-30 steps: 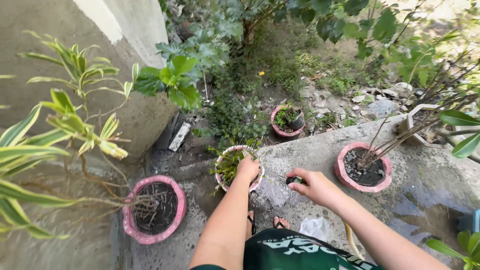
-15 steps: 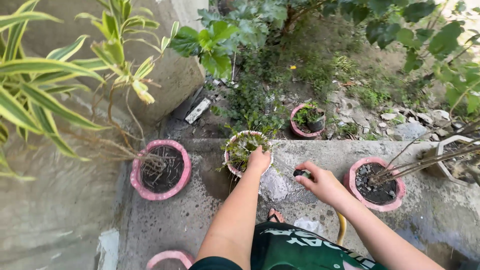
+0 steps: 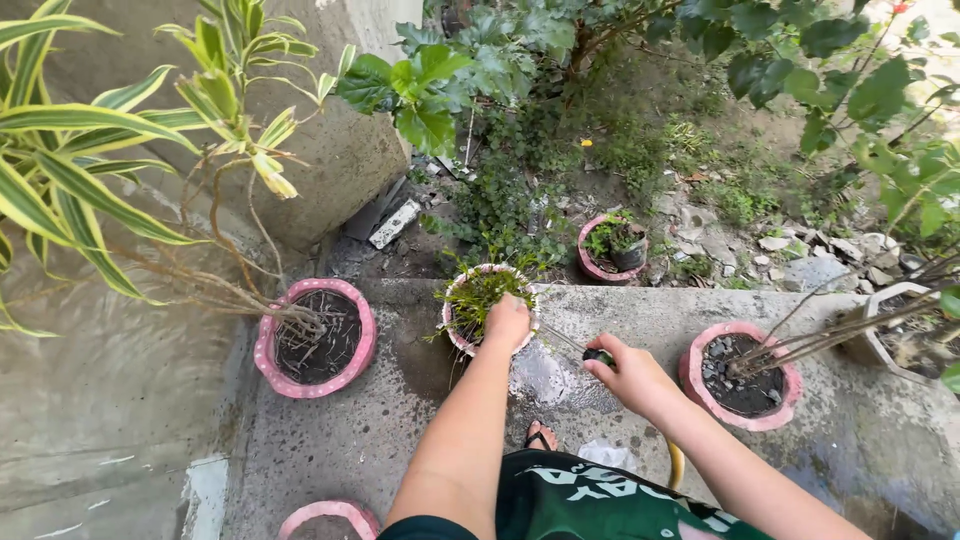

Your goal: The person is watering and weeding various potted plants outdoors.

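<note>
My left hand (image 3: 508,322) rests on the near rim of a small pink pot (image 3: 457,333) filled with thin green sprouts, fingers curled over its edge. My right hand (image 3: 632,375) is closed around a small dark nozzle (image 3: 598,355), from which a thin stream runs toward that pot. Both stand on a wet concrete ledge (image 3: 400,400). A yellowish hose (image 3: 677,464) shows below my right forearm.
A pink pot (image 3: 312,338) with bare stems and striped leaves stands at the left, another pink pot (image 3: 742,374) with dry stalks at the right, a third (image 3: 612,247) sits lower behind. A grey pot (image 3: 895,335) is far right. A pot rim (image 3: 330,518) shows at the bottom.
The view has shifted left and slightly closer. My left hand stays on the small pot's rim; my right hand keeps holding the nozzle near it.
</note>
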